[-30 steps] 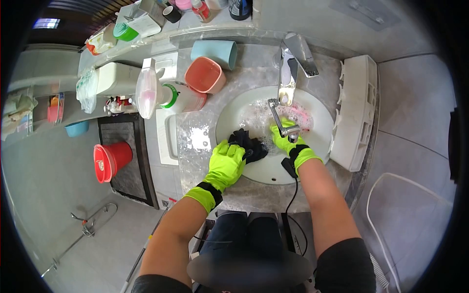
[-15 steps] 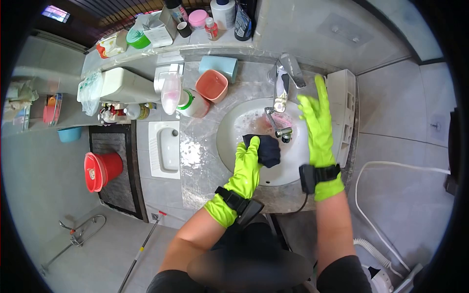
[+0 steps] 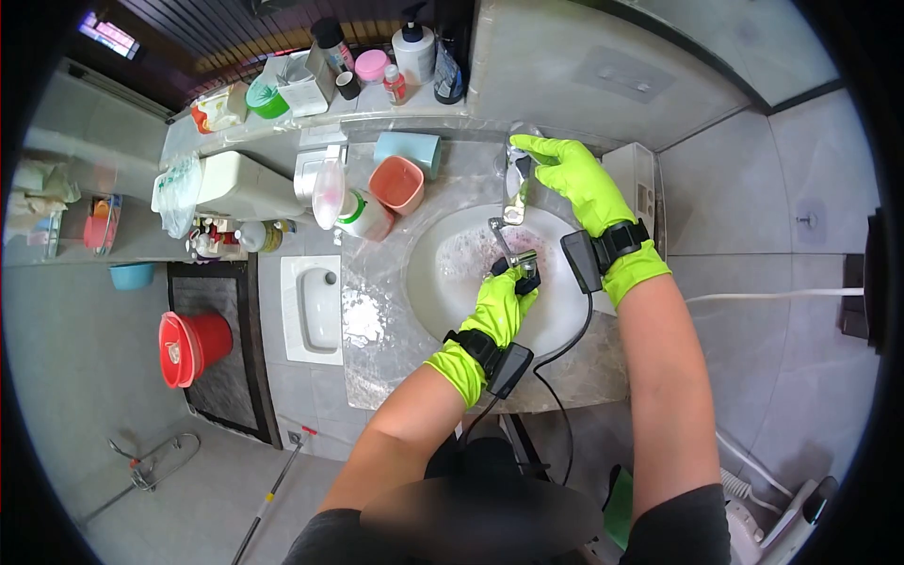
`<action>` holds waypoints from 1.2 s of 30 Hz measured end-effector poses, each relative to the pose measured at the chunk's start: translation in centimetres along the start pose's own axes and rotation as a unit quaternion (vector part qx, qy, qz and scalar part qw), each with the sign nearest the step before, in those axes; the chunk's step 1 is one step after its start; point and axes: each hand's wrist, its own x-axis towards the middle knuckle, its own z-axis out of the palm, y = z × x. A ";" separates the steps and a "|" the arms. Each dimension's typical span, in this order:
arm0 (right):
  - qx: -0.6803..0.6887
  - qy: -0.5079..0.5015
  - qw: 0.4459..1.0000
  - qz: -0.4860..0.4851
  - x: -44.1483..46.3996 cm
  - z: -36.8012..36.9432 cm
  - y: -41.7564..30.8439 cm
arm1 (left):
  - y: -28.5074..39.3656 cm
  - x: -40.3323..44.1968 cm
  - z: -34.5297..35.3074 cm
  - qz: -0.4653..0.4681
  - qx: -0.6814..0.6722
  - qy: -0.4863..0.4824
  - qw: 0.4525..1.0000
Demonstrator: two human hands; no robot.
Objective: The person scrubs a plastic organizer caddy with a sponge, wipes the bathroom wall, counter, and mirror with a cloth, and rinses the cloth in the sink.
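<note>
Head view shows the left hand [image 3: 499,309] with its grip closed on a dark cloth [image 3: 529,282], under the spout of the faucet [image 3: 515,205] and over the foamy sink [image 3: 557,325]. The right hand [image 3: 579,184] is at the faucet's handle, its finger and thumb apart. On the desk [image 3: 372,377], left of the sink, an orange cup [image 3: 396,185] stands near a lying blue cup [image 3: 414,153].
</note>
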 end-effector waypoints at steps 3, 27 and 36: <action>-0.010 -0.059 0.998 -0.021 1.5 -2.1 1.3 | -1.2 2.7 -1.7 -0.029 -0.023 0.008 0.999; 0.227 0.239 0.939 0.100 -15.8 7.0 15.2 | 1.1 -6.6 -2.2 0.139 0.163 -0.038 0.976; 0.432 0.218 0.871 0.090 -15.4 12.8 24.5 | -0.2 -7.0 -3.2 0.069 0.045 0.052 0.995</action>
